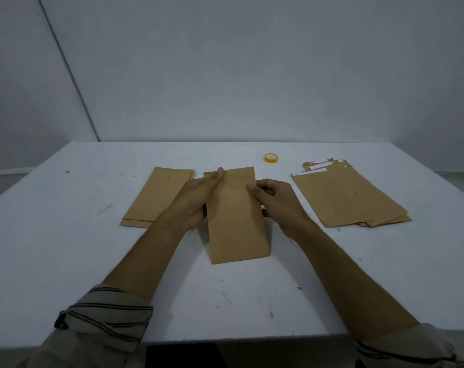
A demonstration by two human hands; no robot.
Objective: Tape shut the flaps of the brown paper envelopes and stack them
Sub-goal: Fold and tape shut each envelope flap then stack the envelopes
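Thin, flat brown envelope (236,224) is held at mid-desk (66,248). It's gripped at its left edge by the left hand (199,197), thumb pressed on the flap, and pinched on the right by the right hand (276,200), fingers curled. Flap looks taped, though it's hard to tell. Next it'd likely need to be laid squarely on the neat stack (151,200) at left. Yellow tape roll (271,158) sits well behind.

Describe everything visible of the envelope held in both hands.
The held envelope is brown paper, a long narrow rectangle, long side running away from the person. Its far end shows a folded-down flap with a glossy patch, possibly tape, at the left corner. The left hand grips its left edge, thumb on top near that corner; the right hand pinches its right edge. Its near end sits low over the white table, between the left stack and the right pile.
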